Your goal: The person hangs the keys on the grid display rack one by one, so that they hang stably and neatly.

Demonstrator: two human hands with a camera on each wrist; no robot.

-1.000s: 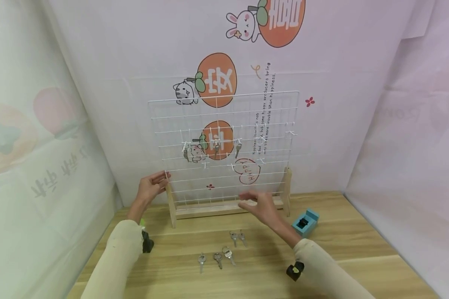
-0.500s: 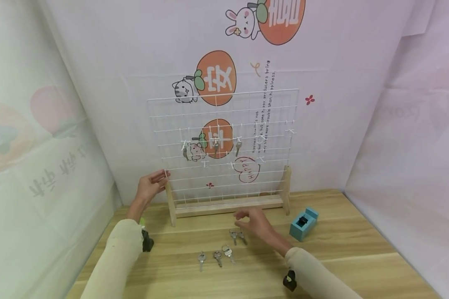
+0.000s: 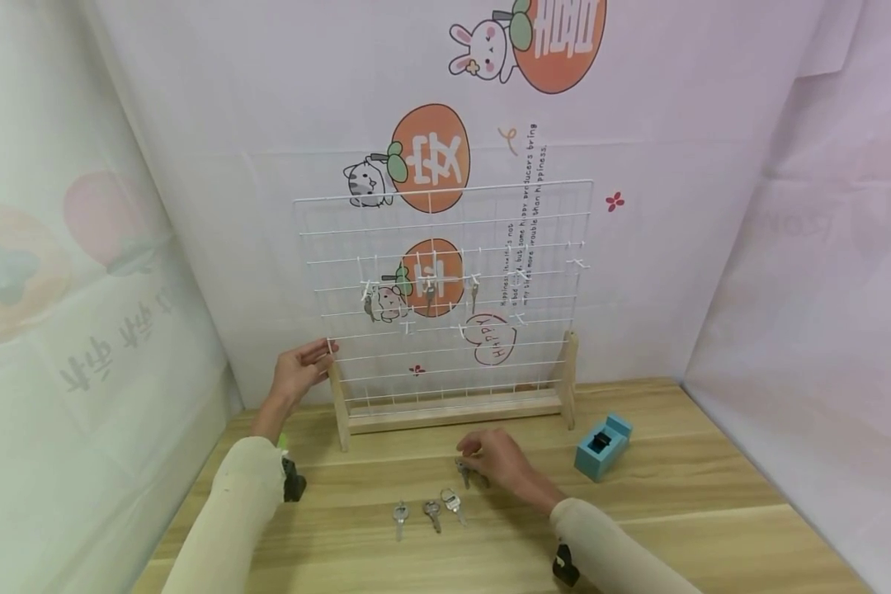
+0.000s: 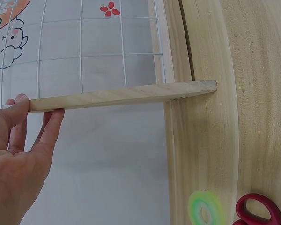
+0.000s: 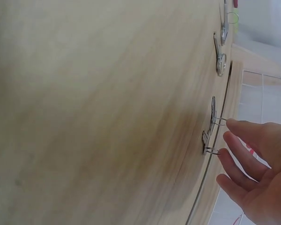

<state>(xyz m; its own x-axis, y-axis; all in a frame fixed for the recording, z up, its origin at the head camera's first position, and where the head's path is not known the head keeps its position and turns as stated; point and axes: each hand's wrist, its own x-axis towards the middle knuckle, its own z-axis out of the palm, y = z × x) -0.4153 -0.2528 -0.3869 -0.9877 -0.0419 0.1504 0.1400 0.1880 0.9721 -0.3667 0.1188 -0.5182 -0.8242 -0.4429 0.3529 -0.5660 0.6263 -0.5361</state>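
Note:
My left hand [image 3: 297, 373] grips the left wooden upright [image 4: 126, 96] of a white wire grid rack [image 3: 445, 340], thumb on one side and fingers on the other. Over the table, my right hand [image 3: 499, 462] reaches down to a pair of small metal keys [image 3: 464, 473]. In the right wrist view the thumb tip is right at the ring of one key [image 5: 213, 110], and a fingertip is at the ring of the other key [image 5: 205, 143]. Both keys lie on the wood. Keys also hang from hooks on the grid, among them a middle key [image 3: 430, 297] and a right key [image 3: 474, 299].
Nearer the front lie a left key [image 3: 401, 520], a middle key [image 3: 432, 513] and a ringed key [image 3: 453, 505]. A light-blue block [image 3: 604, 448] with a black part stands right. Yellow-green tape [image 4: 205, 208] and red-handled scissors [image 4: 258, 211] lie left of the rack.
My right hand has come down from in front of the rack's base to the pair of keys on the table. The left hand keeps its grip on the upright.

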